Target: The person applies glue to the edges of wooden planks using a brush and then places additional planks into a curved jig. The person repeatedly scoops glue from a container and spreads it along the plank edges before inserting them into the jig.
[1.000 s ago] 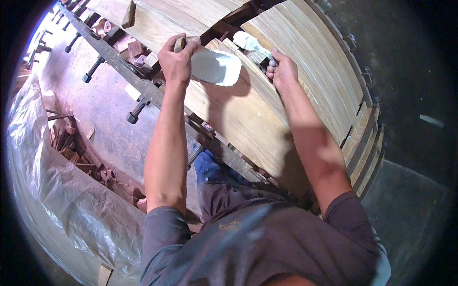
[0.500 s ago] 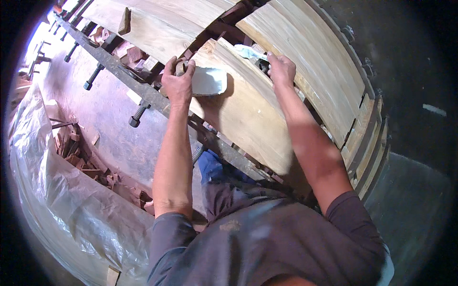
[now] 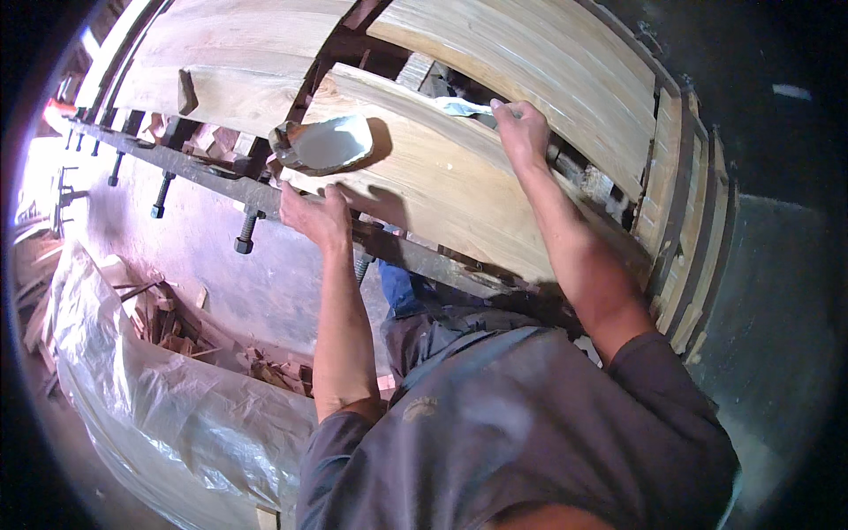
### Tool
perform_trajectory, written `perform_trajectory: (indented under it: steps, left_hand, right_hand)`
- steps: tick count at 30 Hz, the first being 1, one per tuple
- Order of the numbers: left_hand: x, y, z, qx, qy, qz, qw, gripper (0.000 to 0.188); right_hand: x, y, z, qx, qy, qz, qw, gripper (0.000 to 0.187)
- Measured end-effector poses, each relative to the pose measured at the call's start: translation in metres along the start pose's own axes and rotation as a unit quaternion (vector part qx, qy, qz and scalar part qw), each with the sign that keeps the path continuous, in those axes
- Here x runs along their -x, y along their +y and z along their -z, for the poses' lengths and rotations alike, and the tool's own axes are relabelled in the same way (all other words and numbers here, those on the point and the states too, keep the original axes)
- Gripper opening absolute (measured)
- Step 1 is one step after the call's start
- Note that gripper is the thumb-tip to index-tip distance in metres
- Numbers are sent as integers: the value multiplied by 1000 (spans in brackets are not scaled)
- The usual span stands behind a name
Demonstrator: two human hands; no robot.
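Note:
A cut-open white container [image 3: 334, 146] with a brownish handle end sits on a pale wooden board [image 3: 424, 181], holding what looks like white glue. Just below it, at the board's near edge, my left hand [image 3: 316, 215] is off the container, thumb and fingers apart with nothing between them. My right hand [image 3: 523, 132] pinches the end of a flat, brush-like spreader [image 3: 464, 107] coated in white. That spreader reaches left over the board's far edge, beside the gap before another wooden panel [image 3: 530, 57]. Its exact kind is hard to make out.
A metal clamp rail [image 3: 208, 174] with several screw bolts [image 3: 245, 231] runs along the near side. A small wood block [image 3: 186, 92] stands on the left panel [image 3: 238, 53]. Clear plastic sheeting [image 3: 168, 406] and wood scraps [image 3: 168, 318] lie lower left. Stacked boards [image 3: 685, 221] are at right.
My left hand has let go of the container and drawn back toward the near edge. The container now sits farther left in view. My right hand still holds the spreader, now turned more level.

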State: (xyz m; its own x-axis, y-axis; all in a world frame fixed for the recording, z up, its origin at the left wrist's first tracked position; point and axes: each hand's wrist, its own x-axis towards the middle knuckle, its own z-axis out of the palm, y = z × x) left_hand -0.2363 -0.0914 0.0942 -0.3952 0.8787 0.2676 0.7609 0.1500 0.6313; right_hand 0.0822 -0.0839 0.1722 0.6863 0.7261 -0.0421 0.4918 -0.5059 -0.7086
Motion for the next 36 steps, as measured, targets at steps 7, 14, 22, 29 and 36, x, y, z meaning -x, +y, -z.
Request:
perform_trajectory:
  steps: [7, 14, 22, 29, 36]
  left_hand:
    - [6, -1, -11, -56, -5, 116, 992, 57]
    - [6, 18, -8, -105, -47, 183, 976, 60]
    - [-2, 5, -13, -147, -93, 171, 970, 60]
    - [-6, -2, -17, -216, -118, 135, 960, 58]
    - [-8, -4, -19, -268, -138, 96, 949, 46]
  right_hand:
    - [14, 34, 38, 20, 42, 23, 999, 37]
    - [26, 69, 73, 2, 51, -31, 998, 35]
    - [38, 112, 106, 30, 95, -41, 994, 29]
    - [48, 139, 135, 24, 119, -80, 989, 32]
    - [57, 155, 175, 65, 145, -122, 980, 30]
